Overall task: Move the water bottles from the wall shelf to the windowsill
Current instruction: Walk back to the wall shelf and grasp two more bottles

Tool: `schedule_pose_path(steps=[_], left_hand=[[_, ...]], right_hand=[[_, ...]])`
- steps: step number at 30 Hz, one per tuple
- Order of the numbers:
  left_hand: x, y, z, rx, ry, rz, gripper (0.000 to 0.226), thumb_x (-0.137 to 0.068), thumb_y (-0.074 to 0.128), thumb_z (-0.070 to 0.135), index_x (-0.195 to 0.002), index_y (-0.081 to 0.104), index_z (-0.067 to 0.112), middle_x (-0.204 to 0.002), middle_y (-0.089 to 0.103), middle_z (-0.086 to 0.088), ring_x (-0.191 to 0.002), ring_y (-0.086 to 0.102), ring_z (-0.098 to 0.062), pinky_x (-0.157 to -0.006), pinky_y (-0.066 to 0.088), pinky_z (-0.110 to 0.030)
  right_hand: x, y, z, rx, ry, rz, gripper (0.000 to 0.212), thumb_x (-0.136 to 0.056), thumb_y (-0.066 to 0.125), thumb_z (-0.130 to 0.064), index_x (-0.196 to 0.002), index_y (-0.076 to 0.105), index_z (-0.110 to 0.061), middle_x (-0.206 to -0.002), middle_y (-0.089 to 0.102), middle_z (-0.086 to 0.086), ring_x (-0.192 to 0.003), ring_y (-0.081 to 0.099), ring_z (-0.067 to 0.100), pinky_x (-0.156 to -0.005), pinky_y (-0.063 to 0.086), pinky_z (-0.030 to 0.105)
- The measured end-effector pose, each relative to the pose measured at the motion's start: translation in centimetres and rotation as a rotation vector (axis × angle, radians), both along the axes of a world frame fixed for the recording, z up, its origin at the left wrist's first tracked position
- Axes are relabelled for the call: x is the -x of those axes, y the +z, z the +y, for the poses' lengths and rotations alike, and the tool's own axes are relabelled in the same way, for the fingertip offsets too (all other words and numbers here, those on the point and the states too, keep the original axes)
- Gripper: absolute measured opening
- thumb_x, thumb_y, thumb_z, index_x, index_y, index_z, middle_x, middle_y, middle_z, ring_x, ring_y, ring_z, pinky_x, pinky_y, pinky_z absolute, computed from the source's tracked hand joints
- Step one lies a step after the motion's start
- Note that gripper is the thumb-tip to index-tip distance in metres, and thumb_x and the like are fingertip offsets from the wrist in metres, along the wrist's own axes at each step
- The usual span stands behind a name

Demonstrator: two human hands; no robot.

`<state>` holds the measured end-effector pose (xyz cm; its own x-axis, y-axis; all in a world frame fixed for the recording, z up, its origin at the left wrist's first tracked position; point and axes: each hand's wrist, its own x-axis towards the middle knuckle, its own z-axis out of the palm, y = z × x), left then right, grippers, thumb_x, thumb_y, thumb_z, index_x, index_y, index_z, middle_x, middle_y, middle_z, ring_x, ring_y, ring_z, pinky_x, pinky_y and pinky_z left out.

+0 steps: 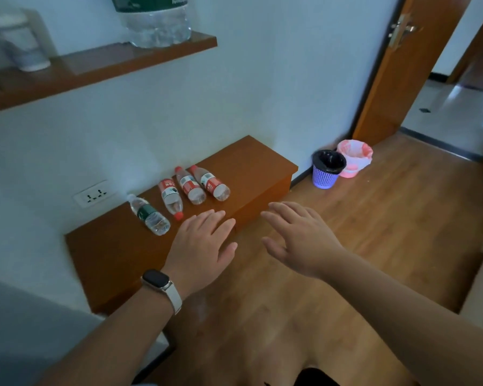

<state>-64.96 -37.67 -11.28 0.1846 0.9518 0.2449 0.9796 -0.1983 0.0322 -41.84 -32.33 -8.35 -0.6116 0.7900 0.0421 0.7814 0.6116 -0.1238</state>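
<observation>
Several small water bottles lie on their sides on a low brown wall shelf (251,160): one with a green label (149,214) at the left, then three with red labels (171,196), (190,186), (211,184). My left hand (200,240), a watch on its wrist, hovers open just in front of the bottles and touches none. My right hand (299,238) is open too, spread above the floor to the right of the shelf. No windowsill is in view.
A higher wooden shelf (101,65) carries a big water jug (155,20) and a white kettle (20,40). A wall socket (94,194) sits left of the bottles. A purple bin (327,169) and a pink bin (354,158) stand by an open door (396,68).
</observation>
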Motion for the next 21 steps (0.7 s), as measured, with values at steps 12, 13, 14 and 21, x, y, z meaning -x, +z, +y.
schedule_pose_path(steps=[12,13,14,21], left_hand=[[-1.8,-0.9,11.5,0.074,0.305,0.032,0.047,-0.095,0.058,0.047,-0.134,0.060,0.022,-0.139,0.060,-0.004,-0.131,0.053,-0.028,-0.107,0.041,-0.049],[-2.3,-0.7,12.6,0.068,0.317,0.032,0.046,-0.094,0.059,0.046,-0.132,0.061,0.021,-0.136,0.062,-0.005,-0.129,0.055,-0.029,-0.105,0.043,-0.049],[-2.8,-0.6,13.7,0.058,0.331,0.035,0.044,-0.093,0.061,0.044,-0.130,0.062,0.020,-0.133,0.063,-0.006,-0.126,0.057,-0.029,-0.103,0.046,-0.049],[-5.1,-0.8,18.8,0.060,0.435,0.035,0.043,-0.092,0.063,0.044,-0.128,0.061,0.019,-0.132,0.064,-0.007,-0.124,0.058,-0.031,-0.103,0.047,-0.053]], right_hand=[[1.4,-3.2,17.8,0.071,0.201,0.032,0.058,-0.097,0.031,-0.065,-0.147,0.035,-0.035,-0.157,0.034,-0.009,-0.145,0.026,0.018,-0.116,0.023,0.039],[1.3,-3.0,19.2,0.073,0.219,0.040,0.058,-0.097,0.033,-0.064,-0.147,0.035,-0.035,-0.157,0.034,-0.009,-0.145,0.026,0.018,-0.116,0.023,0.039],[1.0,-2.8,20.6,0.075,0.238,0.043,0.057,-0.097,0.034,-0.063,-0.147,0.035,-0.035,-0.157,0.033,-0.008,-0.146,0.026,0.018,-0.116,0.022,0.039],[0.7,-2.7,28.4,0.114,0.368,0.012,0.059,-0.098,0.032,-0.060,-0.150,0.031,-0.032,-0.160,0.028,-0.006,-0.148,0.021,0.019,-0.118,0.018,0.040]])
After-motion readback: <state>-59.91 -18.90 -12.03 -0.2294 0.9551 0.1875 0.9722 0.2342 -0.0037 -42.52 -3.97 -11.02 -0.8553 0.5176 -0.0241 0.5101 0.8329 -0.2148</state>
